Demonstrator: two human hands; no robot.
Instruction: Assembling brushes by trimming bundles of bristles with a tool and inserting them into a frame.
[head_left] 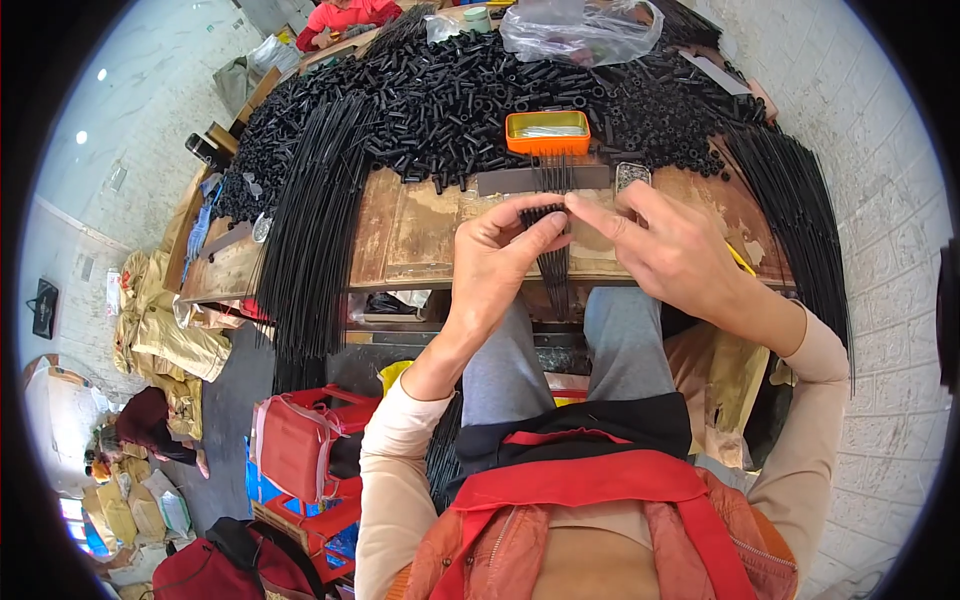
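Slender black rods in a narrow bundle (pixel 557 268) are held over the near edge of a scuffed brown wooden surface (pixel 420 232). The bundle is pinched between thumb and fingers of the left hand (pixel 500 248); the right hand (pixel 680 245) is half curled, its index finger extended to the bundle, and whether anything is gripped there cannot be told. The work is judged to be partway: a row of small dark pieces (pixel 534 213) is apparently seated across the rods, while a heap of short, smooth black plastic-looking tubes (pixel 430 110) is left loose behind. Long, straight, wiry black bunches are laid at left (pixel 310 220) and right (pixel 805 215); whether they are finished is unclear. Thin silvery pieces (pixel 552 131) are contained in an orange rectangular tin (pixel 515 147) with a yellow interior.
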